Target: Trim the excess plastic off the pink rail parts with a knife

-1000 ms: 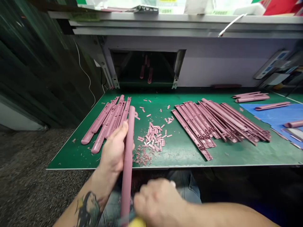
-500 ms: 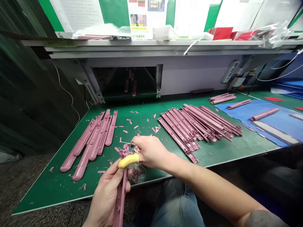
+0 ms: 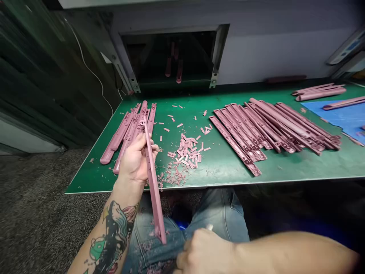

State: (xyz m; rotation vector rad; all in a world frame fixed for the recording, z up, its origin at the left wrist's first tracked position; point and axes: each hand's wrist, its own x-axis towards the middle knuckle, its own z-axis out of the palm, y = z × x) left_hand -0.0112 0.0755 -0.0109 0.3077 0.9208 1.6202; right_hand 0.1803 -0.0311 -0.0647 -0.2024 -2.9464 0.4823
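Note:
My left hand (image 3: 135, 161) is shut around a long pink moulded plastic bar (image 3: 153, 186), which slants from above the mat down past my knee. My right hand (image 3: 203, 253) is a closed fist low over my lap, well apart from the bar. A small pale tip (image 3: 209, 227) pokes out above that fist; the yellow-handled knife seen earlier is otherwise hidden inside it. Behind my left hand lies a group of similar pink bars (image 3: 125, 133). To its right is a heap of small cut pink pieces (image 3: 186, 152), with pink shavings (image 3: 171, 176) in front.
A larger stack of pink bars (image 3: 265, 129) lies on the green mat bench (image 3: 228, 179), with more bars on a blue sheet (image 3: 336, 112) at the right. A dark opening (image 3: 171, 57) in the back panel shows pink parts. Shavings lie on my jeans (image 3: 222, 213).
My right hand has moved away from the bar and down to my lap. My left hand has lifted the bar and swung it more upright. The view has tilted down.

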